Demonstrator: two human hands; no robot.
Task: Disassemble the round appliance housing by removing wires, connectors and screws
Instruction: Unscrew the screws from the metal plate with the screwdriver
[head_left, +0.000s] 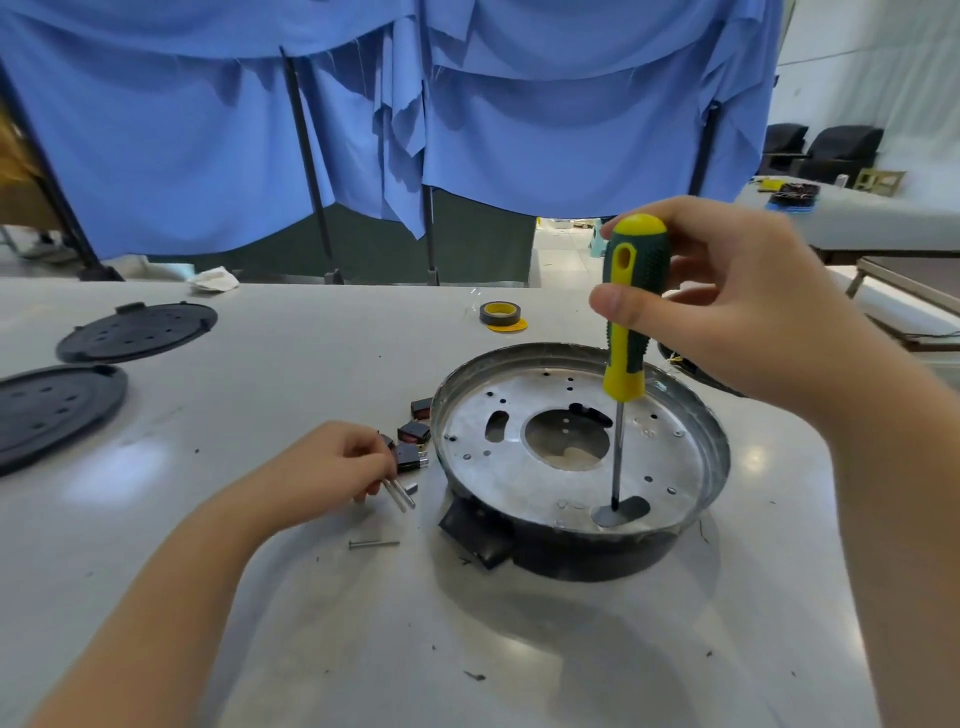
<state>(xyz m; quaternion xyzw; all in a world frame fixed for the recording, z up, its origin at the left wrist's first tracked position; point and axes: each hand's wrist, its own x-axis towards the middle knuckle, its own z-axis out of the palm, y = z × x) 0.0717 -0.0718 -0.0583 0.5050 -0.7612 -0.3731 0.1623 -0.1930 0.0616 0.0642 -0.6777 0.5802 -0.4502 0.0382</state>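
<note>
While the right hand (727, 306) grips the upright screwdriver (629, 332), tip in the housing (579, 457) near-rim slot, axis vertical. Left hand (332, 467) pinches loose screws (399, 493) beside it.

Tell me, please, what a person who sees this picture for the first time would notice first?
First the yellow and green screwdriver, upright in the right hand, its tip down in a slot of the round metal housing at centre right. Next the left hand, pinching two thin metal pins beside small black connectors. Far left lie two black round covers.
</note>
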